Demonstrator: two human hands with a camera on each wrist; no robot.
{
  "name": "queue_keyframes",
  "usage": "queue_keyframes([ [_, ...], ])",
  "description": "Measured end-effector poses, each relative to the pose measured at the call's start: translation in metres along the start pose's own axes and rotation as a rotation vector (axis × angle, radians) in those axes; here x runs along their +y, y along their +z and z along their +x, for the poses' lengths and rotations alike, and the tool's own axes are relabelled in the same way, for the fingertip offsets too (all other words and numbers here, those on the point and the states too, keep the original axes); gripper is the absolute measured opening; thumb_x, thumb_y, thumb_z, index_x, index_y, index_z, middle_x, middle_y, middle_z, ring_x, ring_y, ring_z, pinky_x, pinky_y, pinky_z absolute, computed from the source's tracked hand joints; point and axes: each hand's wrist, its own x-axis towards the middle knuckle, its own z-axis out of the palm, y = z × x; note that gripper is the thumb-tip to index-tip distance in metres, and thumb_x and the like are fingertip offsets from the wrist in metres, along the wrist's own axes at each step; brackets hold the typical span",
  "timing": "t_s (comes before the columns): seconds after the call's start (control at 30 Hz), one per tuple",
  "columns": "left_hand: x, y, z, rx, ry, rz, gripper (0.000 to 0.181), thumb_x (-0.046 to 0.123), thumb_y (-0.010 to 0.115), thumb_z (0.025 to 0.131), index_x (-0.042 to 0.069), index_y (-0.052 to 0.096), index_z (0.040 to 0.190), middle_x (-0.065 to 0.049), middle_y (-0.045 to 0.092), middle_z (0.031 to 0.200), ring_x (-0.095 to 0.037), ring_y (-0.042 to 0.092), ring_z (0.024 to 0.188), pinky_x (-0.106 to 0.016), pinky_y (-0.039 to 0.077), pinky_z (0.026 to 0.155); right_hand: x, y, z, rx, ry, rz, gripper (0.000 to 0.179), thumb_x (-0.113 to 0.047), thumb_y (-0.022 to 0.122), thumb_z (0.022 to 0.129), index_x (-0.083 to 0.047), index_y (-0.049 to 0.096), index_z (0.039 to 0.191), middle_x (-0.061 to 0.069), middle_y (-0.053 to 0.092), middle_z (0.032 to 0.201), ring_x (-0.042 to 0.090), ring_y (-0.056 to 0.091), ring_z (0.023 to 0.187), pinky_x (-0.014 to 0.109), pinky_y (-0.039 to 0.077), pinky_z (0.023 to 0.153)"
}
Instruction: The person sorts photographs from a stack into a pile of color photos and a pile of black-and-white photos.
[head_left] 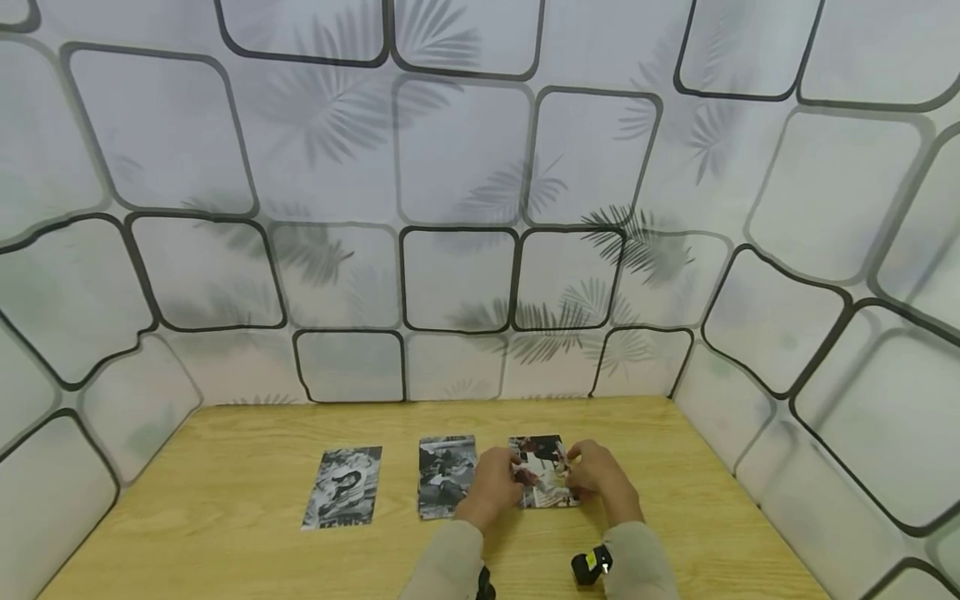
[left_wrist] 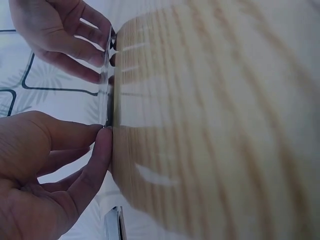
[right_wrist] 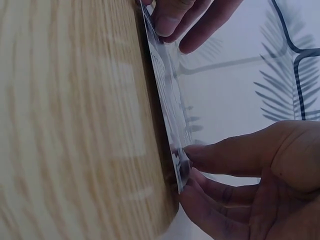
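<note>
A glossy picture card (head_left: pixel 546 468), mostly black and white with reddish patches, is between the two hands at the right of the row. My left hand (head_left: pixel 495 482) pinches its left edge between thumb and finger. At the opposite edge, my right hand (head_left: pixel 597 472) grips the card with the thumb on top and fingers beneath. Seen edge-on in the right wrist view, the thin card (right_wrist: pixel 165 95) is close over the wooden surface, with a dark shadow under it. Just left of the left hand lies a second black-and-white picture card (head_left: pixel 442 467), partly overlapped by that hand.
A third black-and-white picture card (head_left: pixel 348 487) lies flat farther left, slightly slanted. All are on a light wood-grain table (head_left: pixel 247 467). Behind and at both sides stands a pale curtain-like wall (head_left: pixel 457 167) with rounded squares and leaf prints. A black wrist device (head_left: pixel 591 567) sits beside the right sleeve.
</note>
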Motion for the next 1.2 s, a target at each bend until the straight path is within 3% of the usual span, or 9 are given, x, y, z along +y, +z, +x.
queue_keyframes([
  [0.17, -0.004, -0.003, 0.000, -0.002, 0.034, -0.013, 0.037, -0.011, 0.068, 0.081, -0.009, 0.070, 0.118, -0.007, 0.065, 0.067, -0.010, 0.044, 0.056, -0.032, 0.051, 0.060, -0.001, -0.003, 0.001, 0.000, -0.004, -0.032, 0.037, 0.002, 0.075, 0.082, 0.009, 0.065, 0.118, 0.020, 0.067, 0.097, 0.022, 0.066, 0.069, 0.034, 0.059, 0.060],
  [0.27, -0.005, -0.007, -0.002, -0.017, 0.044, -0.046, 0.039, -0.012, 0.066, 0.082, -0.010, 0.068, 0.121, -0.013, 0.068, 0.075, -0.012, 0.046, 0.059, -0.033, 0.048, 0.060, -0.004, -0.008, 0.001, 0.030, -0.032, -0.099, 0.037, -0.003, 0.077, 0.081, 0.008, 0.067, 0.114, 0.021, 0.069, 0.103, 0.024, 0.063, 0.074, 0.037, 0.056, 0.067],
  [0.33, -0.007, -0.009, -0.003, -0.022, 0.040, -0.063, 0.038, -0.013, 0.063, 0.084, -0.009, 0.068, 0.121, -0.018, 0.071, 0.088, -0.017, 0.056, 0.069, -0.036, 0.053, 0.065, -0.007, -0.009, 0.000, 0.055, -0.056, -0.116, 0.038, -0.005, 0.077, 0.081, 0.008, 0.067, 0.115, 0.023, 0.070, 0.107, 0.024, 0.063, 0.074, 0.037, 0.056, 0.068],
  [0.5, -0.011, -0.019, -0.008, 0.022, 0.050, -0.075, 0.028, -0.012, 0.068, 0.086, -0.008, 0.069, 0.114, -0.025, 0.069, 0.109, -0.035, 0.069, 0.095, -0.049, 0.060, 0.078, -0.022, -0.003, -0.003, 0.035, -0.102, -0.003, 0.038, -0.004, 0.072, 0.089, 0.009, 0.065, 0.124, 0.024, 0.071, 0.109, 0.024, 0.068, 0.074, 0.036, 0.059, 0.062],
  [0.7, -0.012, -0.042, -0.014, 0.016, 0.022, -0.093, 0.030, -0.007, 0.070, 0.090, -0.008, 0.066, 0.119, -0.027, 0.066, 0.114, -0.034, 0.069, 0.094, -0.045, 0.061, 0.076, -0.044, 0.008, -0.007, 0.001, -0.139, 0.093, 0.035, -0.003, 0.072, 0.090, 0.007, 0.066, 0.124, 0.015, 0.070, 0.094, 0.025, 0.069, 0.073, 0.039, 0.061, 0.064],
  [0.83, -0.016, -0.057, -0.021, 0.007, 0.000, -0.065, 0.030, -0.004, 0.070, 0.092, -0.005, 0.067, 0.121, -0.026, 0.065, 0.116, -0.031, 0.068, 0.094, -0.043, 0.060, 0.075, -0.053, 0.015, -0.008, -0.024, -0.156, 0.126, 0.033, -0.002, 0.071, 0.091, 0.007, 0.067, 0.122, 0.015, 0.069, 0.094, 0.022, 0.068, 0.074, 0.039, 0.063, 0.066],
  [1.2, -0.041, -0.085, -0.035, 0.061, 0.060, -0.005, 0.026, -0.004, 0.072, 0.089, -0.007, 0.068, 0.115, -0.024, 0.069, 0.108, -0.030, 0.068, 0.090, -0.042, 0.059, 0.076, -0.060, 0.028, -0.013, -0.084, -0.186, 0.200, 0.032, -0.002, 0.069, 0.094, 0.008, 0.064, 0.124, 0.018, 0.066, 0.101, 0.024, 0.070, 0.075, 0.038, 0.063, 0.068],
])
